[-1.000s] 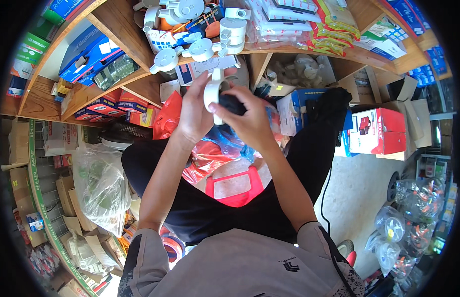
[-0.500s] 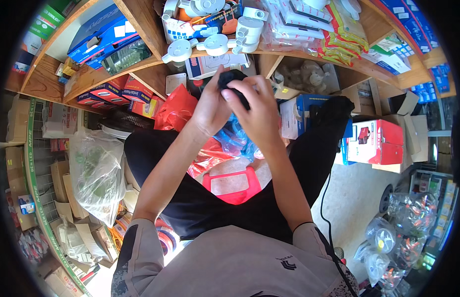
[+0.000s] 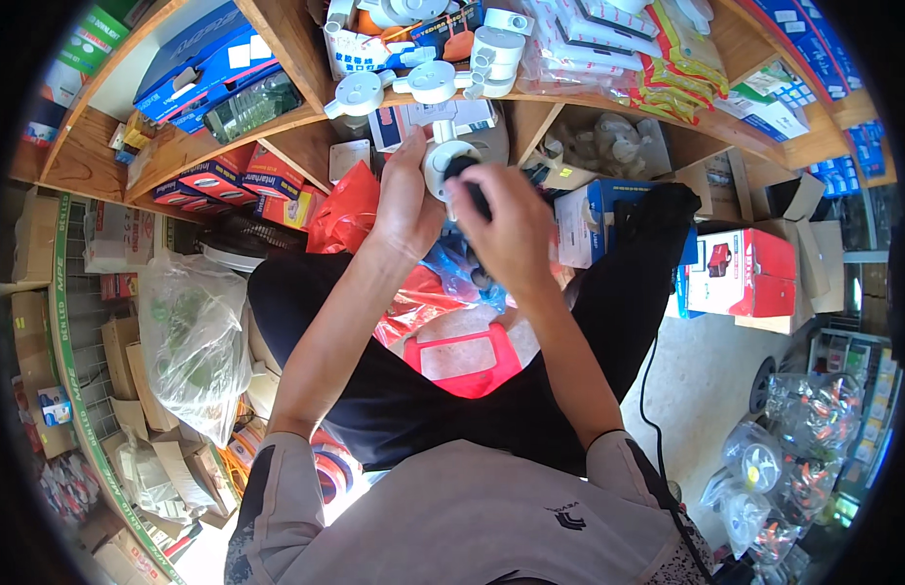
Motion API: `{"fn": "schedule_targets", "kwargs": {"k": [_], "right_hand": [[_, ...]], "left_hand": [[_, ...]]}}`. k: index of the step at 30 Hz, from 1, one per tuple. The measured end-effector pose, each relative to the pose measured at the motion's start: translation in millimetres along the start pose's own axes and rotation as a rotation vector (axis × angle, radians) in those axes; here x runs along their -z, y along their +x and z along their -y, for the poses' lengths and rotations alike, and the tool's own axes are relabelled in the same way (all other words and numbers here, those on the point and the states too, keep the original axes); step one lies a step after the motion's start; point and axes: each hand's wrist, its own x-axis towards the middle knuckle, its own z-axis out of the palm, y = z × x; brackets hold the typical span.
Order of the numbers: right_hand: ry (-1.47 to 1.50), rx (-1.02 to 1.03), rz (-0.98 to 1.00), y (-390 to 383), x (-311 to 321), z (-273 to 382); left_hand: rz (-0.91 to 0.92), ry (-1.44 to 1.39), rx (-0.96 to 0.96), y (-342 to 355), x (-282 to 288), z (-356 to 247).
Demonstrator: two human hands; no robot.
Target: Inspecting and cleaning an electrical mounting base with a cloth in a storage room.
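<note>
My left hand (image 3: 405, 200) grips a white round conduit junction box (image 3: 439, 168) with short pipe stubs, its open face toward me. Close against its right side, my right hand (image 3: 506, 219) holds a soft black cloth (image 3: 472, 193), smeared by motion. The cloth covers part of the box's rim. More white round junction boxes stand along the shelf edge just beyond, among them one (image 3: 431, 82) in the middle and another (image 3: 360, 95) to its left. Below my hands lie a red plastic bag (image 3: 343, 216) and a blue plastic bag (image 3: 457, 261).
A wooden shelf (image 3: 306, 117) curves across the far side, loaded with boxes and packets. Between my knees is a red plastic stool (image 3: 462, 366). At right stands a red and white carton (image 3: 745, 273); at left hangs a clear plastic bag (image 3: 194, 341). A black cable (image 3: 645, 390) runs down beside my right leg.
The black cloth has moved right with my right hand, off the front of the junction box. The box's white round face now shows. My left hand stays nearly in place.
</note>
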Motion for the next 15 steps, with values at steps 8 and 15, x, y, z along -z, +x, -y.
{"fn": "schedule_targets", "kwargs": {"k": [8, 15], "right_hand": [[0.287, -0.365, -0.26, 18, 31, -19], [-0.061, 0.04, -0.286, 15, -6, -29]], "left_hand": [[-0.087, -0.064, -0.121, 3, -8, -27], [-0.033, 0.059, 0.02, -13, -23, 5]]}}
